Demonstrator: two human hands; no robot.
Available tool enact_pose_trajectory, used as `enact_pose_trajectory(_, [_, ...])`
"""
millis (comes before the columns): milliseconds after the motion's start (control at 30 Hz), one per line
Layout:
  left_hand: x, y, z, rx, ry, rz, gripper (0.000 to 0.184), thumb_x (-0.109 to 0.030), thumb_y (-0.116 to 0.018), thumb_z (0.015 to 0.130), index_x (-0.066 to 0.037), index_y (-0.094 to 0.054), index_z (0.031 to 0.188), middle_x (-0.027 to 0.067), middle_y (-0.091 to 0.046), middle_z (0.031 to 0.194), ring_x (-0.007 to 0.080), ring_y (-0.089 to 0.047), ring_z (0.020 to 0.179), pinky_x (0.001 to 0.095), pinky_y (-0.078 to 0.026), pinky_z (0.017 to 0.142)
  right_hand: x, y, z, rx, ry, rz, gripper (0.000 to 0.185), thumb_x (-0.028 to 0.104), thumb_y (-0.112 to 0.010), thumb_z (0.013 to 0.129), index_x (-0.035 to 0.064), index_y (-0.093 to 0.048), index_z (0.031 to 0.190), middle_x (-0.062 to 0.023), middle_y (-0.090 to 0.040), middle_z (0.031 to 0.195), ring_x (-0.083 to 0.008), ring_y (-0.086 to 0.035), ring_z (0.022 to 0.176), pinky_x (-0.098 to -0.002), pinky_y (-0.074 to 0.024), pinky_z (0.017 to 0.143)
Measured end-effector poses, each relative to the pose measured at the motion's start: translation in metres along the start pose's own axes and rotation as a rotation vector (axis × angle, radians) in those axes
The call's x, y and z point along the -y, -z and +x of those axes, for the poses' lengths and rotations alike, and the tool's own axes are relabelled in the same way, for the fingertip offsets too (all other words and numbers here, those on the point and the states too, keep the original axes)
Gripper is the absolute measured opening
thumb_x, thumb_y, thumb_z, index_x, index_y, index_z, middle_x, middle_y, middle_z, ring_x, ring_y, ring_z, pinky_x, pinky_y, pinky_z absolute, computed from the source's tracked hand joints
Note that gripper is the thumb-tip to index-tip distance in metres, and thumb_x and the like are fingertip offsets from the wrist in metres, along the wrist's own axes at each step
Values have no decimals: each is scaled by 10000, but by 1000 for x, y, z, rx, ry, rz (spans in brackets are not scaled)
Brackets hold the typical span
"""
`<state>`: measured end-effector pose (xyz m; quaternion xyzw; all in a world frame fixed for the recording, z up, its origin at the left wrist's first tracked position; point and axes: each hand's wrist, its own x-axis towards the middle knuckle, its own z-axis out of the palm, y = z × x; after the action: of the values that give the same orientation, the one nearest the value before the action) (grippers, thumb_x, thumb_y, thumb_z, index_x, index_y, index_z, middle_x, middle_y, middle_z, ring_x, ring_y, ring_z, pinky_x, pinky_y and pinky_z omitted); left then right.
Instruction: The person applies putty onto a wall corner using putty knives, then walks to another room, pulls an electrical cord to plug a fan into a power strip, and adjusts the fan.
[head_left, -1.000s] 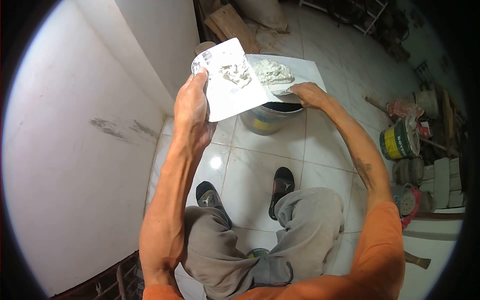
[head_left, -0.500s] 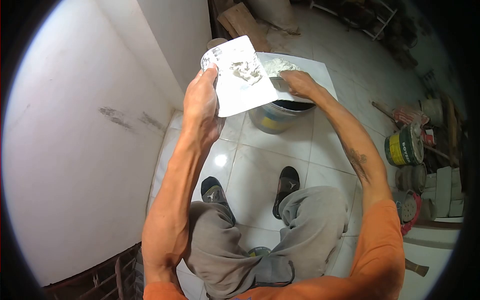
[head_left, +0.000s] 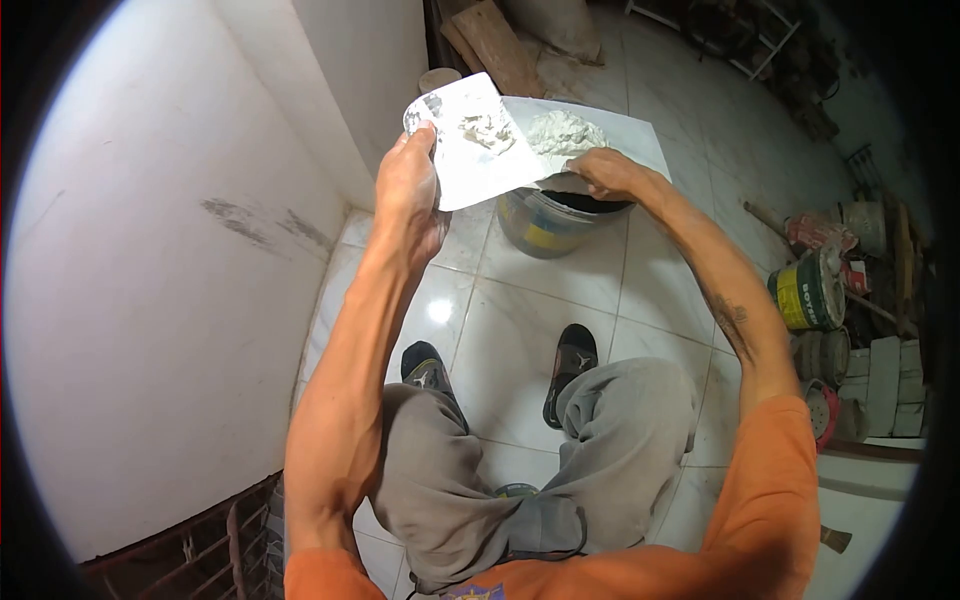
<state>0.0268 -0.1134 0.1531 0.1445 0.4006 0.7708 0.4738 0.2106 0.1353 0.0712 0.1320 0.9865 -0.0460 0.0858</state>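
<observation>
My left hand (head_left: 408, 172) is closed on the edge of a white flat plate (head_left: 470, 175), with its thumb on top. Smears of white putty (head_left: 487, 133) lie on that plate. Wrapped round a putty knife (head_left: 563, 183), my right hand (head_left: 608, 174) is at the front edge of a larger white board (head_left: 640, 150); the knife's handle is hidden by the fingers. A heap of white putty (head_left: 566, 133) sits on this board, just beyond the right hand. Beneath it stands a bucket (head_left: 545, 232) with a dark opening.
A white wall (head_left: 150, 280) rises on the left. On the right of the tiled floor (head_left: 520, 310) are a green and yellow paint bucket (head_left: 808, 295) and stacked pale blocks (head_left: 882, 385). Wooden planks (head_left: 492, 45) and a sack (head_left: 560, 25) lie at the back.
The putty knife has dropped lower and tilted flatter at the board's front edge. The left plate now sits slightly higher and tilts away more. More of the putty heap shows.
</observation>
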Motion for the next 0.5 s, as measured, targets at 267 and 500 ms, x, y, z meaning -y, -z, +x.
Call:
enact_pose_trajectory(267, [13, 11, 16, -71, 36, 44, 361, -215, -344, 1006, 45, -421, 1245, 163, -607, 1145, 231, -650, 966, 350, -561, 809, 21, 53, -55, -373, -276, 525, 225, 131, -566, 846, -48, -613, 973, -154, -627, 803, -209, -576, 773, -346, -448, 747])
enact_pose_trajectory(500, [0, -1, 0, -35, 131, -8, 353, -232, -335, 1008, 45, -446, 1198, 168, -626, 1104, 225, -669, 922, 350, -593, 729, 120, 116, -88, -1122, -68, -149, 143, 49, -583, 876, -27, -610, 995, -110, -650, 940, -201, -619, 782, -297, -490, 733])
